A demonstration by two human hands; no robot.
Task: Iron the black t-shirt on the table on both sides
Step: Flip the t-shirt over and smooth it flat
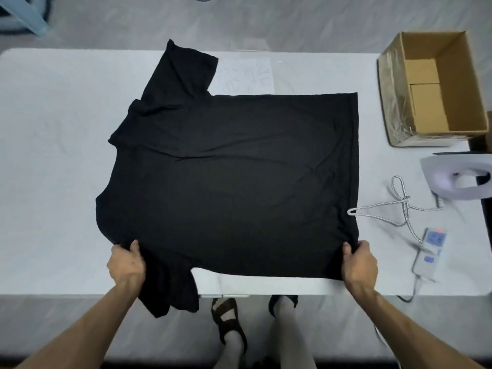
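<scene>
On the white counter (53, 155) the black t-shirt (226, 169) lies spread, one sleeve drooping over the near edge. Open surface lies to the left; an iron (458, 179) and a box (476, 83) stand to the right. The left grip (126, 262) and right grip (359, 262) each clutch the shirt's near edge, thumbs on top.

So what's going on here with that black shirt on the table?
A person has a black t-shirt spread on a white table. The left hand grips its near edge by a sleeve, which hangs off the table's front edge. The right hand grips the near hem corner. The iron sits untouched at the right, near a power strip and an open cardboard box.
</scene>
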